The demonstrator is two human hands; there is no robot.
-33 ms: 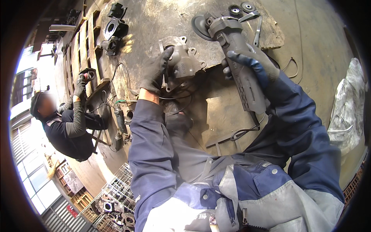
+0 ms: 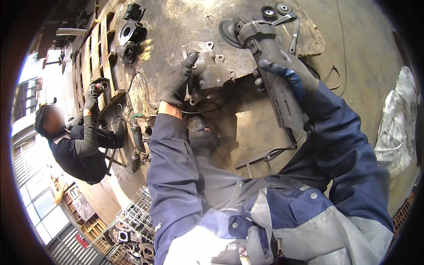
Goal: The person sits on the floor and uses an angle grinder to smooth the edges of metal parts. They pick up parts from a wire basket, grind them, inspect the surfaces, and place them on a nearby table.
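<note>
My gloved left hand (image 2: 178, 79) is closed round the left side of a grey metal casting (image 2: 209, 73), its thumb over the top face. The casting has lugs with holes and sits at the near edge of the worktable. In my gloved right hand (image 2: 287, 73) is a large dark angle grinder (image 2: 279, 88), gripped round its body. Its disc (image 2: 229, 33) points up and to the left, apart from the casting. From the grinder's rear end a cord (image 2: 289, 136) trails down. My left fingers are partly hidden by the casting.
The worktable (image 2: 176, 26) bears dark castings (image 2: 127, 33) at left, and two round discs (image 2: 282, 8) and a spanner-like tool (image 2: 294, 37) at right. A seated co-worker (image 2: 81, 141) holds a tool at left, near a wooden pallet (image 2: 95, 57). Cables (image 2: 137, 81) lie about. A wrapped bundle (image 2: 394, 123) stands right.
</note>
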